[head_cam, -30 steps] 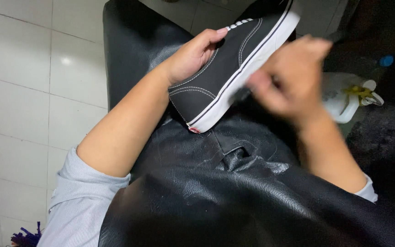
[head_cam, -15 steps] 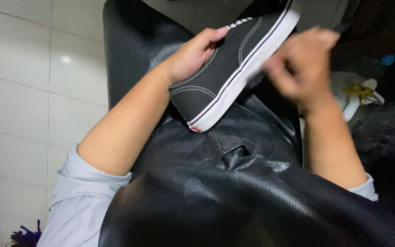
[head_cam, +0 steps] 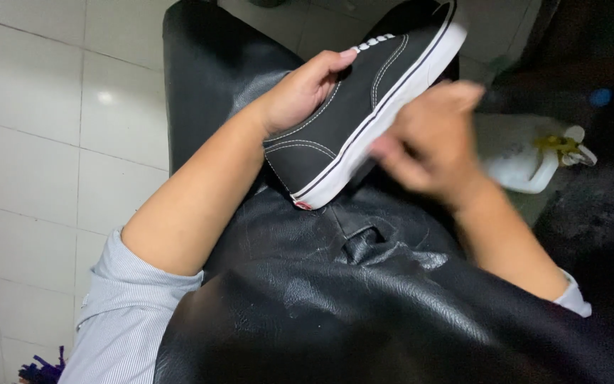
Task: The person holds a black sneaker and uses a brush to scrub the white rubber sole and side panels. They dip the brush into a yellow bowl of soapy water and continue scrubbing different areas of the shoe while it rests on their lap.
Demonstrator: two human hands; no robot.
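A black canvas sneaker [head_cam: 353,117] with white stitching and a white rubber sole lies tilted over my lap, heel toward me. My left hand [head_cam: 298,92] grips its upper from the left, thumb on top near the laces. My right hand [head_cam: 435,135] is blurred with motion and sits against the white sole edge on the right, fingers curled. Whether it holds something is hidden by the blur. A black leather-like apron [head_cam: 321,299] covers my lap under the shoe.
A white plastic jug [head_cam: 516,160] with a yellow piece at its neck lies on the floor to the right. A small blue cap [head_cam: 600,97] shows in the dark behind it. White floor tiles [head_cam: 37,142] fill the left side.
My right hand has moved back and forth along the sneaker's sole, now lower and closer to the heel side. The left hand and the shoe have stayed in place.
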